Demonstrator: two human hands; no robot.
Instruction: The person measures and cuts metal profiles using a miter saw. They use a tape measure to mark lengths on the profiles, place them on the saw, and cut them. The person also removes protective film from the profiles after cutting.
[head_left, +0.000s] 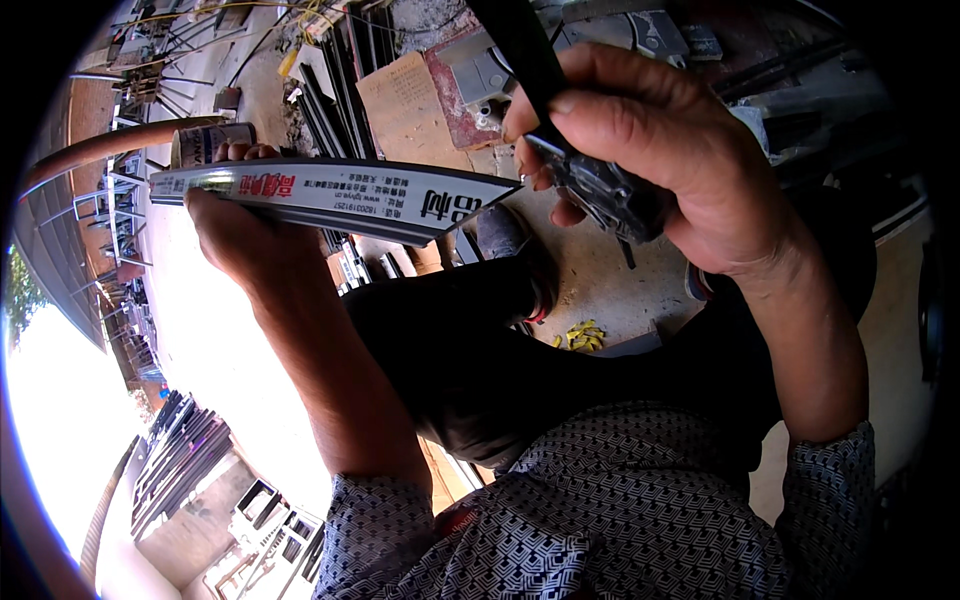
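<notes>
Aluminium profile strip (pixel 330 192) sits gripped in my left hand (pixel 235 235) at far left, while my right hand (pixel 660 150) clamps 1 dark metal fitting (pixel 610 200) near its angled end; I'd line them up squarely.

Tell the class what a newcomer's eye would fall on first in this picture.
First, the long white printed profile strip running across the upper middle, gripped at its left end by the left hand. Next, at upper right, the right hand clasping a dark metal fitting. Bright sunlit ground glares at the lower left.
</notes>
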